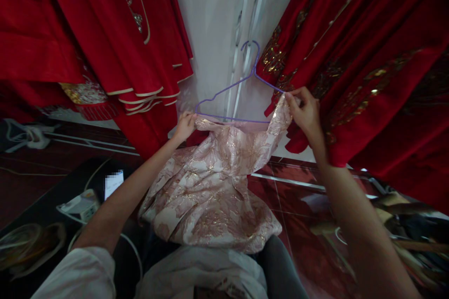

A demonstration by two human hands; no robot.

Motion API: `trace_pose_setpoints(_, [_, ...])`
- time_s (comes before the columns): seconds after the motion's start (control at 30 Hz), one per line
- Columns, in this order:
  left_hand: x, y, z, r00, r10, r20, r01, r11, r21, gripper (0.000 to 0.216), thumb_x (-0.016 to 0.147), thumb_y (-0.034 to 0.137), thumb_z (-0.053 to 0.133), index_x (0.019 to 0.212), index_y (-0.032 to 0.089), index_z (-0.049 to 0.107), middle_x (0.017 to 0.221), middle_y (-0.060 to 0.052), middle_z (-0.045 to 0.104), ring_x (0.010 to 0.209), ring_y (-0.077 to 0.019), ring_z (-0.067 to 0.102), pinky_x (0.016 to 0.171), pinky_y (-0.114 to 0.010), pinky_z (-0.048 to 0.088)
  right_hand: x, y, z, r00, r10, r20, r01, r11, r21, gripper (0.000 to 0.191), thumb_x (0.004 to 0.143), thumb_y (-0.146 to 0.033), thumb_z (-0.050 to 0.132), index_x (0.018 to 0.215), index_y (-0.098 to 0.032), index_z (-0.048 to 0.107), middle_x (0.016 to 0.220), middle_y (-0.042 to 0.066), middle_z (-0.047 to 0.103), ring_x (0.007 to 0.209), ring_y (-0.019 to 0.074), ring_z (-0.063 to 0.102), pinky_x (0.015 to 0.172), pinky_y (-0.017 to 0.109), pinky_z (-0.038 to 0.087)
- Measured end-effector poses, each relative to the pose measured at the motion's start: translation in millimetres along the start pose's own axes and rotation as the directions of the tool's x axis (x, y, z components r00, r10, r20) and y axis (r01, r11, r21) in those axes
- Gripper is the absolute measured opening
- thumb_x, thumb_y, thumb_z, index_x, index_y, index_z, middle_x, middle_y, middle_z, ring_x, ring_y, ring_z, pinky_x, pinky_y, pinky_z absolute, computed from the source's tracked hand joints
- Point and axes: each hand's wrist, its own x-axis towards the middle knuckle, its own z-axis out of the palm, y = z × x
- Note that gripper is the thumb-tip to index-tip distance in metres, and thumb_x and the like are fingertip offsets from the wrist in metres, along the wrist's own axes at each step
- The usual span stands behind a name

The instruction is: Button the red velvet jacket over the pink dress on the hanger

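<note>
A pale pink and gold brocade dress (224, 182) hangs over my lap, its shoulders held up in front of me. A purple clothes hanger (228, 86) sits at its neckline, hook upward. My left hand (185, 127) pinches the dress's left shoulder together with the hanger's left end. On the other side, my right hand (304, 108) grips the right shoulder strap near the hanger's right end, thumb and fingers closed. The skirt falls in folds across my knees.
Red drapes with gold trim (133, 46) hang at left, and red drapes with sequins (351, 65) at right. Between them stands a white cabinet door (210, 18). A lit screen (114, 184) and a small white box (82, 205) lie on a dark surface at lower left. Assorted items clutter the right floor.
</note>
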Motion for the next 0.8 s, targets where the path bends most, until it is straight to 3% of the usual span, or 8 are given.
trace_pose_setpoints(0.33, [17.2, 14.6, -12.0, 0.998, 0.038, -0.056, -0.041, 0.997, -0.069, 0.042, 0.098, 0.04, 0.031, 0.096, 0.017, 0.066, 0.099, -0.008, 0.063, 0.099, -0.0179, 0.057, 0.095, -0.031, 0.044, 3.8, 2.0, -8.0, 1.0, 0.008, 0.003, -0.007, 1.0, -0.027, 0.028, 0.091, -0.046, 0.048, 0.097, -0.024, 0.064, 0.092, 0.006, 0.07, 0.088, 0.0214, 0.064, 0.079, 0.033, 0.047])
trace_pose_setpoints(0.5, [41.7, 51.4, -18.2, 0.99, 0.141, -0.006, -0.141, 0.988, -0.057, 0.042, 0.098, 0.043, 0.034, 0.083, 0.018, 0.065, 0.094, -0.006, 0.063, 0.098, -0.018, 0.057, 0.096, -0.032, 0.043, 3.6, 2.5, -6.8, 1.0, 0.008, 0.005, -0.008, 1.0, 0.017, 0.028, 0.09, -0.047, 0.049, 0.096, -0.024, 0.064, 0.092, 0.005, 0.07, 0.086, 0.0205, 0.064, 0.077, 0.033, 0.047])
trace_pose_setpoints(0.67, [57.3, 88.1, -16.5, 0.951, 0.295, 0.095, -0.284, 0.952, -0.109, 0.051, 0.095, 0.053, 0.034, 0.075, 0.016, 0.063, 0.082, -0.006, 0.062, 0.087, -0.0178, 0.058, 0.088, -0.031, 0.045, 10.6, 14.0, -1.8, 0.999, -0.022, -0.038, 0.025, 0.994, 0.106, 0.026, 0.088, -0.047, 0.052, 0.088, -0.024, 0.063, 0.082, 0.003, 0.067, 0.078, 0.0185, 0.063, 0.071, 0.032, 0.046])
trace_pose_setpoints(0.73, [60.3, 88.1, -16.5, 0.952, 0.266, 0.153, -0.238, 0.955, -0.176, 0.057, 0.091, 0.061, 0.035, 0.073, 0.015, 0.064, 0.08, -0.006, 0.063, 0.085, -0.0184, 0.059, 0.087, -0.031, 0.046, 17.7, 19.7, 0.2, 0.998, -0.022, -0.053, 0.029, 0.991, 0.133, 0.028, 0.087, -0.051, 0.054, 0.08, -0.024, 0.061, 0.076, 0.002, 0.064, 0.074, 0.0182, 0.061, 0.067, 0.031, 0.045])
trace_pose_setpoints(0.8, [61.3, 79.5, -16.6, 0.964, 0.16, 0.21, -0.09, 0.947, -0.309, 0.062, 0.088, 0.067, 0.035, 0.077, 0.015, 0.066, 0.083, -0.007, 0.067, 0.087, -0.0196, 0.062, 0.087, -0.031, 0.047, 26.1, 24.2, 2.2, 0.998, -0.028, -0.056, 0.038, 0.984, 0.176, 0.033, 0.084, -0.054, 0.059, 0.07, -0.024, 0.056, 0.069, 0.002, 0.06, 0.069, 0.0178, 0.059, 0.062, 0.031, 0.043])
